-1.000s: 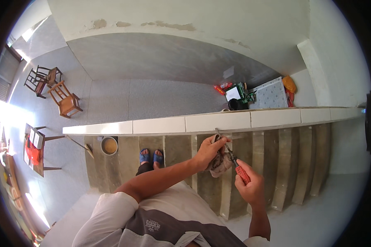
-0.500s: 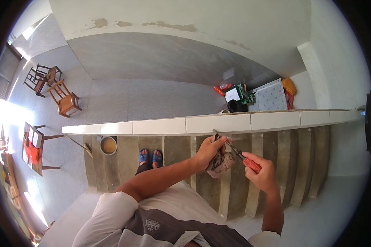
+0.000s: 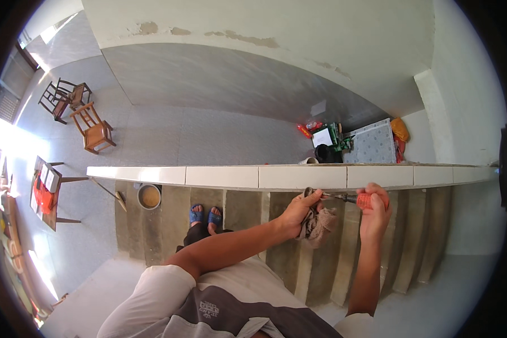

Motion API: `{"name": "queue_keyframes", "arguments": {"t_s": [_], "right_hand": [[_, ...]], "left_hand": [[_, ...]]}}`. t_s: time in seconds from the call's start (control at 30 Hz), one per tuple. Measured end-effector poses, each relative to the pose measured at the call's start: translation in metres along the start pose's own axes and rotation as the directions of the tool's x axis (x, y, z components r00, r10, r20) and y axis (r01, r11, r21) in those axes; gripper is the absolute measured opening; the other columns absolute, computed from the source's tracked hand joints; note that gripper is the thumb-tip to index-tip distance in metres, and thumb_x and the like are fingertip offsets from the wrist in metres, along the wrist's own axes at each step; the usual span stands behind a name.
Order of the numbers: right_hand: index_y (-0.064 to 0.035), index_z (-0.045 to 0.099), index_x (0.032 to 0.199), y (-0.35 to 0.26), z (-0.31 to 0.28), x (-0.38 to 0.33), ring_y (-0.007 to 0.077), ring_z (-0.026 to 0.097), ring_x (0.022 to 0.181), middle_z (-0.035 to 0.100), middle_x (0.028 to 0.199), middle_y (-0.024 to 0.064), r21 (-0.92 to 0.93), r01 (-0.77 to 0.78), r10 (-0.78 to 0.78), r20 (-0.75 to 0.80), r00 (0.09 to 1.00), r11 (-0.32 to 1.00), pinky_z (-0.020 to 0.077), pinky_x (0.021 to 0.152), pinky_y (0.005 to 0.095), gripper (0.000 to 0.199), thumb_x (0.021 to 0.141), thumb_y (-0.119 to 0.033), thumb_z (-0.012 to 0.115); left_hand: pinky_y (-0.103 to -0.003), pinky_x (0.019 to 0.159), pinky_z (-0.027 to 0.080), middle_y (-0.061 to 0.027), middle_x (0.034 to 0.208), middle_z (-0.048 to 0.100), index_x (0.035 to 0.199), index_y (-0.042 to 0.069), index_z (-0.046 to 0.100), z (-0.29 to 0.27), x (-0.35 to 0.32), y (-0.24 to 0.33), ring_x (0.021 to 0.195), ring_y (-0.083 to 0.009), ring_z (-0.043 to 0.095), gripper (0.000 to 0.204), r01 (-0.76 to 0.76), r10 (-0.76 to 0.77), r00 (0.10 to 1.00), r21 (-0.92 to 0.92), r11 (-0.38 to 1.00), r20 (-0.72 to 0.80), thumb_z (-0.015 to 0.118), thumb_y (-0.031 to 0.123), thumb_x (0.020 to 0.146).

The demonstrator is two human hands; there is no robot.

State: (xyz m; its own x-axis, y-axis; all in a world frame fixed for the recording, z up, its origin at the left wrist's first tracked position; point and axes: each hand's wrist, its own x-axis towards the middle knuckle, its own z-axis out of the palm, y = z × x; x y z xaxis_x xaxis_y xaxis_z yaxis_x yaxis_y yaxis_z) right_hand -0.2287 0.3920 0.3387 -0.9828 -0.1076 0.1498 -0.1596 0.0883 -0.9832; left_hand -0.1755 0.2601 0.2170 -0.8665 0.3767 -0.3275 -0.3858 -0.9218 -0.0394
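My left hand (image 3: 297, 216) is closed on a crumpled brownish rag (image 3: 321, 226), which hangs below the fingers. Its thumb and fingertips pinch near the tip end of a screwdriver (image 3: 367, 200). The screwdriver has a red handle and a dark metal shaft, and lies about level just under the white tiled ledge. Around the red handle, the fingers of my right hand (image 3: 375, 218) are wrapped. Whether the left fingers hold the shaft through the cloth or some small part at its tip is too small to tell.
Concrete steps (image 3: 281, 248) lie below me, with my feet in blue sandals. A white tiled ledge (image 3: 298, 176) runs across in front. A metal pot (image 3: 150, 196) of yellowish liquid sits on a step at left. Beyond are wooden chairs (image 3: 97, 134), a table (image 3: 49, 200) and a dark bucket (image 3: 324, 152).
My right hand has moved up and right, bringing the screwdriver from a slant to nearly level. My left hand with the rag has shifted slightly right.
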Motion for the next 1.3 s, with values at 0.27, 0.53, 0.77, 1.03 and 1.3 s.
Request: {"name": "queue_keyframes", "arguments": {"t_s": [0.27, 0.53, 0.77, 1.03, 1.3], "right_hand": [[-0.0045, 0.048, 0.084, 0.001, 0.007, 0.005, 0.0265, 0.058, 0.079, 0.053, 0.08, 0.0098, 0.271, -0.108, 0.046, 0.226, 0.973, 0.956, 0.051, 0.085, 0.05, 0.007, 0.089, -0.009, 0.049], [-0.0013, 0.062, 0.088, 0.004, -0.027, -0.03, 0.0256, 0.065, 0.084, 0.064, 0.093, 0.0132, 0.082, -0.249, 0.226, 0.22, 0.949, 0.965, 0.0541, 0.069, 0.0368, 0.011, 0.089, -0.012, 0.057], [0.0033, 0.067, 0.1, 0.007, -0.035, -0.093, 0.0149, 0.063, 0.063, 0.068, 0.085, 0.0104, -0.319, -0.47, 0.534, 0.156, 0.831, 0.823, 0.0485, 0.053, 0.024, 0.018, 0.083, -0.003, 0.064], [-0.0068, 0.064, 0.114, -0.041, -0.003, -0.105, 0.0154, 0.064, 0.08, 0.068, 0.092, 0.0089, -0.663, -0.146, 0.434, 0.292, 0.852, 0.734, 0.0518, 0.072, 0.0292, 0.039, 0.076, -0.002, 0.069], [-0.01, 0.063, 0.116, -0.049, 0.003, -0.073, 0.0269, 0.065, 0.076, 0.066, 0.094, 0.0117, -0.711, 0.19, 0.233, 0.451, 0.862, 0.677, 0.0526, 0.068, 0.033, 0.038, 0.078, -0.009, 0.068]], "left_hand": [[-0.028, 0.058, 0.05, -0.0018, 0.071, 0.056, 0.092, 0.007, 0.06, 0.0, -0.023, -0.01, 0.065, -0.0114, 0.055, 0.024, -0.041, 0.045, 0.998, 0.099, 0.994, -0.041, 0.057, 0.031, 0.097], [-0.026, 0.058, 0.047, -0.0009, 0.071, 0.056, 0.092, 0.007, 0.061, -0.016, -0.054, -0.005, 0.064, -0.0102, 0.053, 0.02, -0.087, 0.114, 0.988, 0.226, 0.97, -0.106, 0.059, 0.026, 0.096], [-0.026, 0.063, 0.047, -0.002, 0.072, 0.058, 0.093, 0.005, 0.062, -0.04, -0.073, -0.008, 0.067, -0.0108, 0.055, 0.015, -0.017, 0.154, 0.955, 0.474, 0.88, -0.252, 0.057, 0.019, 0.096], [-0.024, 0.058, 0.043, 0.0003, 0.07, 0.057, 0.089, 0.004, 0.064, -0.019, -0.073, -0.001, 0.064, -0.0074, 0.052, 0.018, -0.177, 0.262, 0.956, 0.454, 0.873, -0.132, 0.058, 0.02, 0.095], [-0.024, 0.058, 0.045, -0.0007, 0.071, 0.057, 0.09, 0.003, 0.062, 0.001, -0.058, 0.004, 0.065, -0.0084, 0.054, 0.021, -0.193, 0.304, 0.931, 0.435, 0.879, -0.202, 0.056, 0.022, 0.096]]}}
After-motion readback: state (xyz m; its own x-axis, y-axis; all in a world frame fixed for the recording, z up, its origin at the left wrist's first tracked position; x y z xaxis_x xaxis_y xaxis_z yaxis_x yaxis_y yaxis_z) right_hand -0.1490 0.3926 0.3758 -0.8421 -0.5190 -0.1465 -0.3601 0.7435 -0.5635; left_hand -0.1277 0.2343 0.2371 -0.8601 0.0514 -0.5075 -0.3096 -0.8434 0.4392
